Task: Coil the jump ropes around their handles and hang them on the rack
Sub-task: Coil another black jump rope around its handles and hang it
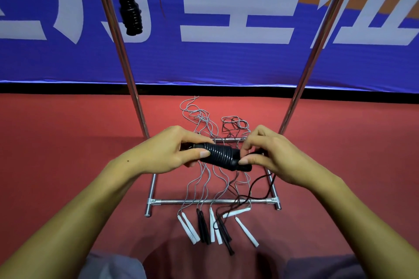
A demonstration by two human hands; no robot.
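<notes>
Head view, only one. Centre of frame: both hands hold a black jump rope bundle (pixel 223 158), rope wound in tight coils round its handles, lying roughly level, tilted down to the right. Left hand (pixel 169 153) grips the bundle's left end, fingers curled over the top, thumb pressed on the coils from the near side. Right hand (pixel 269 154) pinches the bundle's right end, thumb and fingertips closed on the last coils. A dark loose cord (pixel 260 190) hangs from the right hand's side of the bundle down toward the floor.

Upper left of frame: a second coiled black rope (pixel 130 0) hangs from the rack, just beside the left upright (pixel 122 52). Rack's right upright (pixel 317 52) slants up to the upper right. Rack's base bar (pixel 213 201) crosses lower centre, on the red floor (pixel 56 142).

Below the hands: uncoiled ropes lie over the base, grey cords (pixel 197 118) tangled behind, a dark cord loop (pixel 233 123) right of them. Near the bottom centre, white handles (pixel 189 227) and black handles (pixel 203 227) lie side by side, fanned out, in front of the base bar. One white handle (pixel 247 231) lies apart at lower right.

Top half: blue banner (pixel 204 63) with big white characters and an orange band.
</notes>
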